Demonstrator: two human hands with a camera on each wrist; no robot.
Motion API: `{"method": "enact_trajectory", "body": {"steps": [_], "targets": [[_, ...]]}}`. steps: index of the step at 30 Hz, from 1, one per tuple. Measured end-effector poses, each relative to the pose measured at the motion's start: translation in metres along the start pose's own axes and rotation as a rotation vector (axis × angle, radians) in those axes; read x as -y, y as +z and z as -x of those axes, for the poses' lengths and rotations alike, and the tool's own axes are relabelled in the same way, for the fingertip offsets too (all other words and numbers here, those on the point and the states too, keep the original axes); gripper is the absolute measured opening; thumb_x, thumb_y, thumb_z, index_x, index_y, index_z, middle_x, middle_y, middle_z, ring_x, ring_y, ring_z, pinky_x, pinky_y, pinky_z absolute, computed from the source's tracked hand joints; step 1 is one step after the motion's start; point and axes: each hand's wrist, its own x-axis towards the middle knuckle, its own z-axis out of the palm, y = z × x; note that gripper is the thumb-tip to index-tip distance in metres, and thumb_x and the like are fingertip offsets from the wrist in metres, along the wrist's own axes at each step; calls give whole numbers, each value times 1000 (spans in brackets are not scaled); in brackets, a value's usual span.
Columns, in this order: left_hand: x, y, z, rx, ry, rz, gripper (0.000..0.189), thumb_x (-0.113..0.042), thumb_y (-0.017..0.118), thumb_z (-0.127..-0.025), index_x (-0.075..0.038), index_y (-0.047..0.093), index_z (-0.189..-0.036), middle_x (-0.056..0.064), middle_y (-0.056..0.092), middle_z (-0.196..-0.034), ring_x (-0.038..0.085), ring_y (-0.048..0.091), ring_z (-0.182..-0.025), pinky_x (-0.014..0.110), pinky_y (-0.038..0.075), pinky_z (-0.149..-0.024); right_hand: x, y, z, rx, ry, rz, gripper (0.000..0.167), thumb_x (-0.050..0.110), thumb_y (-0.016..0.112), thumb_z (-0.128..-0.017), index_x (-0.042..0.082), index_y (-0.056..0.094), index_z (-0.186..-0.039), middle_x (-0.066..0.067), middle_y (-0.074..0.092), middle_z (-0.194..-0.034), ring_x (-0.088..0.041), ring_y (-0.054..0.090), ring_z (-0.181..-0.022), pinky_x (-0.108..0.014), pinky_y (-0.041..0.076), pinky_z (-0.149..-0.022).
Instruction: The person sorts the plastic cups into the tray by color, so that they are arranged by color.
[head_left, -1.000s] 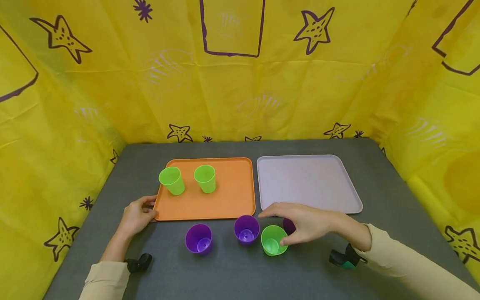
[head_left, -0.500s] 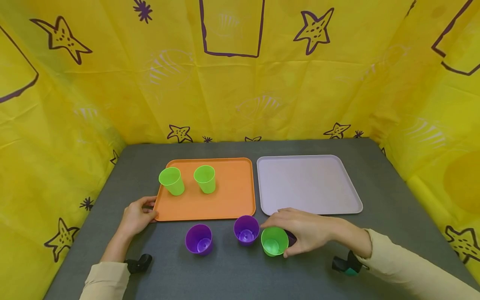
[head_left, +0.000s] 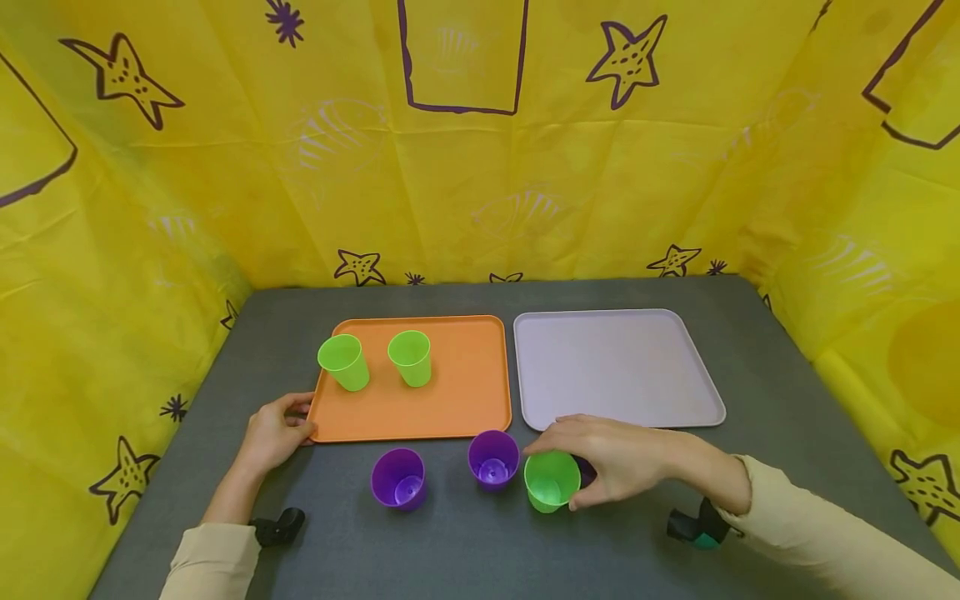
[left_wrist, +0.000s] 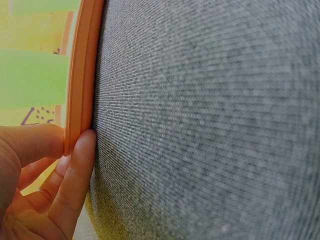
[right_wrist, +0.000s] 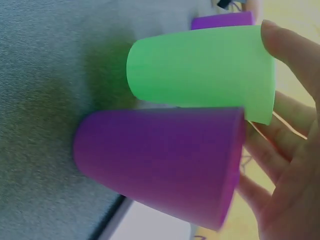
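Observation:
My left hand (head_left: 273, 433) pinches the near left corner of the orange tray (head_left: 457, 396); in the left wrist view the thumb and a finger lie on either side of its rim (left_wrist: 80, 80). Two green cups (head_left: 345, 362) stand upright on that tray. At the right, my right hand (head_left: 618, 457) holds a third green cup (head_left: 551, 487) by its rim, thumb on the near side. A purple cup (right_wrist: 160, 160) stands right beside it, mostly hidden under the hand in the head view. Whether the held cup touches the table is hard to tell.
Two more purple cups, one at the left (head_left: 398, 479) and one in the middle (head_left: 492, 461), stand before the orange tray. A pale lilac tray (head_left: 615, 367) lies at the back right, with nothing on it. Yellow patterned cloth (head_left: 480, 200) walls the grey table.
My right hand has come down around the green cup and taken its rim. The cup has shifted slightly to the right. My left hand stays on the orange tray's corner.

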Motion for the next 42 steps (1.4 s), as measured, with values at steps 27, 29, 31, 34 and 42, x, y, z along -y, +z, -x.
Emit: {"method": "enact_trajectory", "body": {"steps": [27, 29, 31, 34, 42], "targets": [[-3, 1, 1, 3, -13, 7, 48, 1, 62, -78, 9, 50, -124, 25, 58, -105, 25, 65, -81, 23, 54, -54, 3, -69, -13, -138, 70, -225, 63, 23, 69, -82, 19, 39, -137, 5, 51, -123, -9, 53, -103, -28, 51, -85], [-3, 1, 1, 2, -12, 3, 48, 1, 62, -78, 9, 50, -124, 26, 58, -105, 25, 65, -81, 23, 54, -54, 0, -70, -17, -144, 73, -215, 64, 25, 70, -81, 19, 39, -137, 6, 51, -123, -8, 53, -103, -27, 51, -84], [-3, 1, 1, 3, -14, -2, 48, 1, 62, -78, 9, 50, -124, 26, 58, -105, 25, 65, -81, 23, 54, -54, -3, -71, -22, -148, 69, -211, 64, 26, 70, -81, 19, 39, -137, 6, 51, -123, -8, 53, -104, -27, 51, -85], [-2, 1, 2, 3, -16, -10, 48, 0, 63, -78, 9, 50, -124, 26, 59, -105, 26, 65, -81, 24, 54, -55, -9, -72, -31, -151, 55, -221, 65, 24, 71, -81, 14, 40, -137, 3, 51, -123, -10, 54, -104, -26, 51, -85], [-2, 1, 1, -7, 0, -11, 47, 0, 62, -78, 9, 51, -123, 25, 59, -104, 26, 65, -81, 23, 54, -55, -29, -72, -54, -154, 105, -247, 63, 20, 72, -80, 7, 42, -134, -1, 51, -118, -12, 54, -105, -25, 50, -86]]}}
